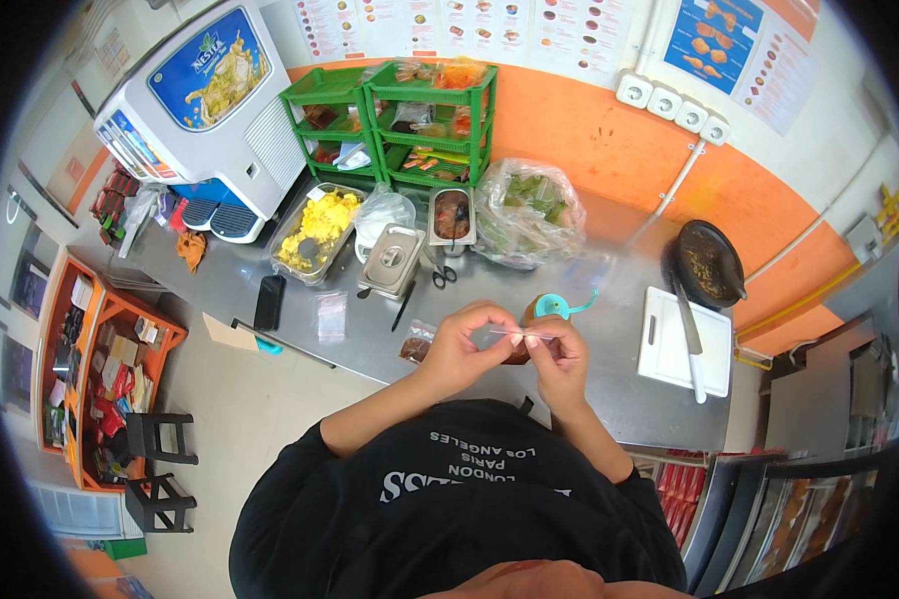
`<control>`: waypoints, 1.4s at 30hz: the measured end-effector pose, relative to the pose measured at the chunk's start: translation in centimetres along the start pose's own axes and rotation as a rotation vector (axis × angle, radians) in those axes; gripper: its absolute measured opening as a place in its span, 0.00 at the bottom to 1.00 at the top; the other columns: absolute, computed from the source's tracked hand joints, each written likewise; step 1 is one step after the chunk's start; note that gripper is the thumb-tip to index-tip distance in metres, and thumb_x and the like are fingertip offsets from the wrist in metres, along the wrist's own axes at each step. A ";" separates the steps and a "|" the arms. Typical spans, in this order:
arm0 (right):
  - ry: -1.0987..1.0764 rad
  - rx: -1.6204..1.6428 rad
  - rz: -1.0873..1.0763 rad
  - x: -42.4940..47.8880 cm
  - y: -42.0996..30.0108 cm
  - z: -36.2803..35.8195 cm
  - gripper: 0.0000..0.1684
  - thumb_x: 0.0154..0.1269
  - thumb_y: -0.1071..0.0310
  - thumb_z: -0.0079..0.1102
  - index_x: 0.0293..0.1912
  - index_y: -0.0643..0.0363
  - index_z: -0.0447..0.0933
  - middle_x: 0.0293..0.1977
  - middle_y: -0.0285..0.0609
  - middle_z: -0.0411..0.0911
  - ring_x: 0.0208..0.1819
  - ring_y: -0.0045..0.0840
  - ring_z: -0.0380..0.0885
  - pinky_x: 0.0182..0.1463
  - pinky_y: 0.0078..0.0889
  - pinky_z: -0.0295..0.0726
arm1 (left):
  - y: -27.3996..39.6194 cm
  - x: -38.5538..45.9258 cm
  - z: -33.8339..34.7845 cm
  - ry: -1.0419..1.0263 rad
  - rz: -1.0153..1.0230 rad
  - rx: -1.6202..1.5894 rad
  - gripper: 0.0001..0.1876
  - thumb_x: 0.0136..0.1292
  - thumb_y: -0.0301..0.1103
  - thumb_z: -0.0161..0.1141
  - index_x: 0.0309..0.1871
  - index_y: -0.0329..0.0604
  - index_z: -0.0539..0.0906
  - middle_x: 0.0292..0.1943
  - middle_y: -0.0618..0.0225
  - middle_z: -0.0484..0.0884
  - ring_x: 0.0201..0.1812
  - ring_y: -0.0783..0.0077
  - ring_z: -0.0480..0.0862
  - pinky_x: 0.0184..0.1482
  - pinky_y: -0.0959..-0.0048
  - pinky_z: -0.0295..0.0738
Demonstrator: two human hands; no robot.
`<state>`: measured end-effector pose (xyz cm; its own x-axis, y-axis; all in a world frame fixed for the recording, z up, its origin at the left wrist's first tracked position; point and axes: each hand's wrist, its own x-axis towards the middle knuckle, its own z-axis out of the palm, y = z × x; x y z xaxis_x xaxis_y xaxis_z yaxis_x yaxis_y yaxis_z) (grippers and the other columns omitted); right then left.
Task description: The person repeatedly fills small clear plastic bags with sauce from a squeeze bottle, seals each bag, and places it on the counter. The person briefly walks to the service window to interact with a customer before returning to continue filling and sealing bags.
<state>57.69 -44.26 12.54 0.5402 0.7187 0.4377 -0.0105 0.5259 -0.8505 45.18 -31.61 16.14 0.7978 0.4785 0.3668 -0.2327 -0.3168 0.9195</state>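
My left hand [468, 341] and my right hand [558, 356] meet above the front of the steel table [599, 397]. Between them they pinch the edge of a small clear plastic zip bag [503, 331], which has a pinkish strip and is seen nearly edge-on. Its lower part is hidden. Just behind my fingers stands a container with a turquoise top [553, 305] and brown contents, partly covered by my hands. Beside my left wrist lies a small clear bag of dark reddish-brown filling [416, 346]. Further left is a stack of flat clear zip bags [332, 316].
A black phone [270, 302], scissors [443, 277] and a lidded steel pan [393, 258] lie left. Behind are a yellow-food tray [322, 224], a sauce pan [452, 213] and a bag of leaves [532, 210]. A knife [687, 322] rests on a cutting board [659, 352] near a stone mortar [708, 262].
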 end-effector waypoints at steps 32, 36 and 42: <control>-0.153 -1.123 0.063 -3.0 23.8 6.3 0.28 0.65 0.72 0.63 0.64 0.67 0.70 0.60 0.56 0.72 0.59 0.45 0.76 0.64 0.42 0.77 | -29.2 -16.8 -31.2 0.686 -0.492 1.016 0.26 0.61 0.39 0.73 0.57 0.35 0.77 0.49 0.50 0.81 0.45 0.45 0.84 0.51 0.56 0.81; -0.092 -0.914 0.265 -3.9 23.1 9.3 0.23 0.65 0.77 0.61 0.59 0.64 0.73 0.58 0.55 0.73 0.56 0.44 0.78 0.59 0.40 0.80 | -30.4 -13.8 -33.9 0.477 -0.642 1.103 0.24 0.61 0.38 0.72 0.54 0.36 0.77 0.46 0.47 0.84 0.43 0.41 0.85 0.50 0.52 0.81; -0.120 -0.819 0.406 -3.9 20.0 15.2 0.10 0.70 0.76 0.60 0.50 0.61 0.81 0.45 0.45 0.82 0.45 0.31 0.83 0.48 0.31 0.83 | -31.3 -13.0 -36.6 0.312 -0.858 0.815 0.20 0.63 0.33 0.68 0.55 0.38 0.75 0.44 0.45 0.86 0.48 0.45 0.86 0.51 0.55 0.81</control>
<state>42.57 -29.69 -1.73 0.5342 0.8440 0.0488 0.4436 -0.2307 -0.8660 21.68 2.07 -12.26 0.3270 0.9250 -0.1935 0.8091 -0.1683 0.5630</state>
